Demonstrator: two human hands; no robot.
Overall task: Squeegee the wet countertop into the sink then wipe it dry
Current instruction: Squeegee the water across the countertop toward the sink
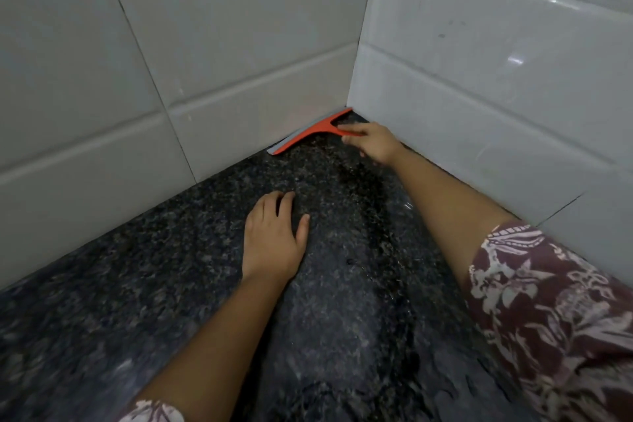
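Note:
An orange squeegee [310, 132] with a grey rubber blade lies against the foot of the back wall, in the far corner of the dark speckled granite countertop [171, 284]. My right hand [371, 144] reaches into that corner and grips the squeegee's handle. A wet, darker streak runs down the counter from the corner toward me. My left hand [274, 240] rests flat on the countertop, fingers spread, well short of the squeegee. No sink or cloth is in view.
White glossy wall tiles [222, 44] close the counter at the back, and another tiled wall [479, 79] closes it on the right, forming a tight corner. The counter widens toward me and to the left.

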